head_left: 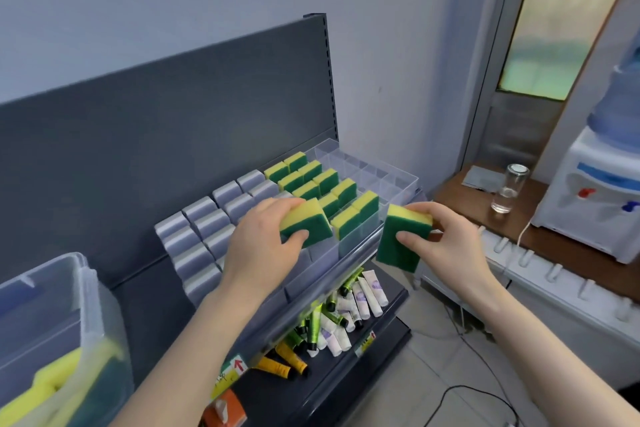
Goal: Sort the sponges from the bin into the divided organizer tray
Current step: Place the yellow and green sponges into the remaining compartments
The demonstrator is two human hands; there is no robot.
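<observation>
Two yellow-and-green sponges are in play: we grasp one (306, 222) in the left hand (263, 246) over the organizer tray (398, 180), lowering it upright into an empty front cell, while the right hand (446, 239) clasps the other (403, 236) beside the tray.

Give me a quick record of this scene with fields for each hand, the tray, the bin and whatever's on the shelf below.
left hand: holds a green-and-yellow sponge over the tray's front cells
right hand: holds a second sponge just off the tray's right end
organizer tray: clear; grey sponges on the left, green-and-yellow ones in the middle, rightmost cells unfilled
bin: clear, lower left, yellow sponges still inside
lower shelf: tubes, white, green and yellow
</observation>
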